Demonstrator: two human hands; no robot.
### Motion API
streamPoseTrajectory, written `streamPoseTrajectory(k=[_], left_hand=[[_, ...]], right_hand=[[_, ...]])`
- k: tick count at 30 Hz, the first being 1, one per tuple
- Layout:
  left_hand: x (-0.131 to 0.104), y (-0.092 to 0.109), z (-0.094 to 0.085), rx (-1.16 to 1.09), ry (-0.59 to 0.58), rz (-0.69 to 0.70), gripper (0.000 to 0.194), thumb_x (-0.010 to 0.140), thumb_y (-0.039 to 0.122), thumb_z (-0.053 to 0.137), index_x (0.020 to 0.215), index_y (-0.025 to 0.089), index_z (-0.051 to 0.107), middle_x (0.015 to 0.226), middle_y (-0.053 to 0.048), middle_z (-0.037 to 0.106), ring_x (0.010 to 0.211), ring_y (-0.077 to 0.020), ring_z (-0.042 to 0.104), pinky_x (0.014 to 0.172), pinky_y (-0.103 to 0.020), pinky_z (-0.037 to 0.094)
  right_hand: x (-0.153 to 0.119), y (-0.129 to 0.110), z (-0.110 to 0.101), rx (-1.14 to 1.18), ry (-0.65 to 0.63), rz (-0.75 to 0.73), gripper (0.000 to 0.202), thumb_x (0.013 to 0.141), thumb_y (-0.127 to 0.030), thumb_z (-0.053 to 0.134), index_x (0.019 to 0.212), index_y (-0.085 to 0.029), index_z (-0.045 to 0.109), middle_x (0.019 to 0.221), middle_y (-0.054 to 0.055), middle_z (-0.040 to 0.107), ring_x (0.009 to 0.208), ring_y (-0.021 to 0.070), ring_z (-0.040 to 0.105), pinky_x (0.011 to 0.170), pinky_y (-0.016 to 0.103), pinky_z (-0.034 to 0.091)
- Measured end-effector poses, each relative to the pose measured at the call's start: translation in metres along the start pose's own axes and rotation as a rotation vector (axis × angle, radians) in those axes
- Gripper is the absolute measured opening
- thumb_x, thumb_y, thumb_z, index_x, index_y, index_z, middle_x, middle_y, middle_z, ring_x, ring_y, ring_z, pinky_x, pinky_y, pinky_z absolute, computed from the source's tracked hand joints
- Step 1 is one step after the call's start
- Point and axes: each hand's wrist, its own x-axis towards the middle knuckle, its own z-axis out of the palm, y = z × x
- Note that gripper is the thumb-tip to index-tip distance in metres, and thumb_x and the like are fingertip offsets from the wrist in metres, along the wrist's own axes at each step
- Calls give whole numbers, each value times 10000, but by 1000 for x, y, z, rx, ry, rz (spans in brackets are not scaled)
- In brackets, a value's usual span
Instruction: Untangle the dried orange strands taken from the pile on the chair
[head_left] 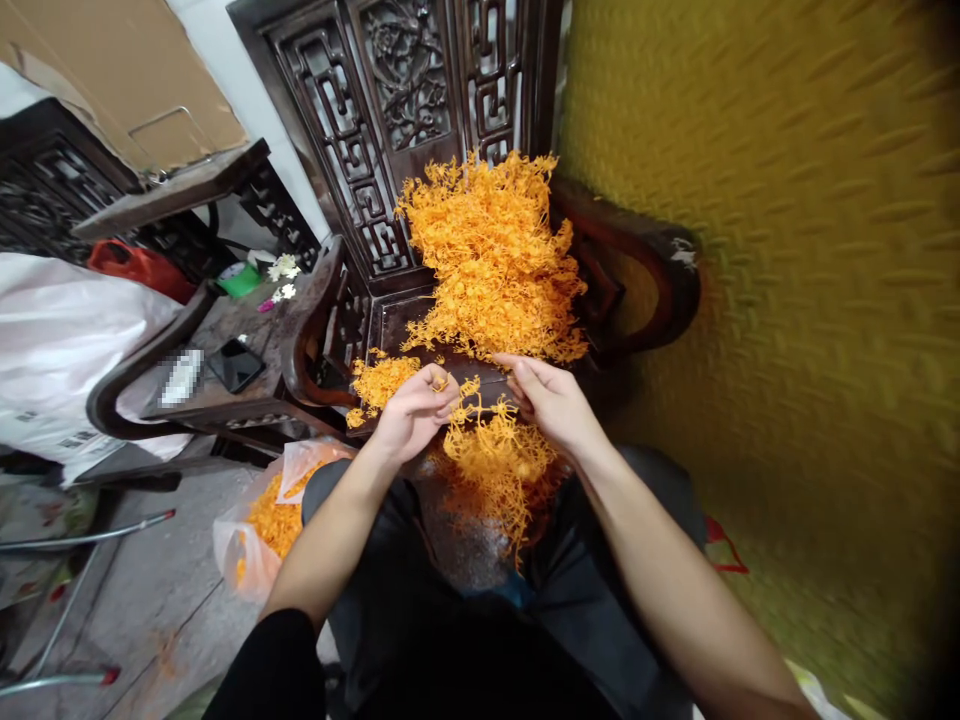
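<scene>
My left hand (421, 408) is closed in a pinch on a small orange branching sprig (441, 384), thin and plastic-looking. A cluster of the same orange strands (491, 435) hangs just right of its fingertips, above my lap. My right hand (551, 398) is also closed, thumb against forefinger, at the front edge of the chair seat; what it pinches is hidden. Behind my hands, a big tangled heap of orange sprigs (499, 265) rests on the dark carved wooden chair (397, 315). A smaller orange pile (382, 382) lies beside my left hand.
A plastic bag (232, 550) of orange pieces stands on the floor at left. Beside the chair, a wooden side table (262, 335) bears a phone (236, 365), green tape (238, 279) and white flower-like bits (284, 268). A yellow textured panel (787, 300) rises at right.
</scene>
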Motion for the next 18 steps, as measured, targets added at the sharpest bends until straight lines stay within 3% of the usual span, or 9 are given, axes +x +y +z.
streamPoseTrajectory(k=[3,6,9,13,16,18], left_hand=[[0,-5,0,67,-32,-18,312,686,158,775,807,169,487,728,31,470,590,-50,389,540,-194,260],[2,-11,0,154,-35,-31,351,698,189,809,812,174,477,725,41,505,580,-45,412,528,-195,263],[4,-17,3,268,44,-11,448,689,244,875,884,194,475,700,73,522,532,-33,417,494,-188,235],[5,-19,5,426,163,-12,572,647,320,934,1028,193,527,610,110,496,459,-31,406,465,-191,236],[3,-17,3,403,190,-44,526,659,361,928,990,173,565,580,104,475,421,-21,347,441,-198,193],[3,-17,2,348,157,-38,442,716,411,887,936,163,594,574,103,419,429,-19,301,442,-199,164]], right_hand=[[0,4,3,-190,-110,21,570,875,-715,617,758,-166,714,522,-66,318,482,78,255,449,240,195],[-1,10,9,-217,-168,0,547,809,-698,705,673,-169,666,565,-41,470,526,87,350,504,247,283],[-1,17,19,-152,-61,-59,497,794,-666,739,791,-171,692,695,-8,610,603,108,460,570,251,366],[5,20,18,-110,83,-132,445,815,-617,749,799,-181,662,741,8,632,657,123,529,603,251,426],[15,11,-2,92,321,-193,448,792,-615,772,782,-214,570,630,-49,497,527,96,433,495,228,375],[18,3,-15,210,350,-167,486,764,-620,791,764,-234,496,591,-81,372,456,82,318,411,222,276]])
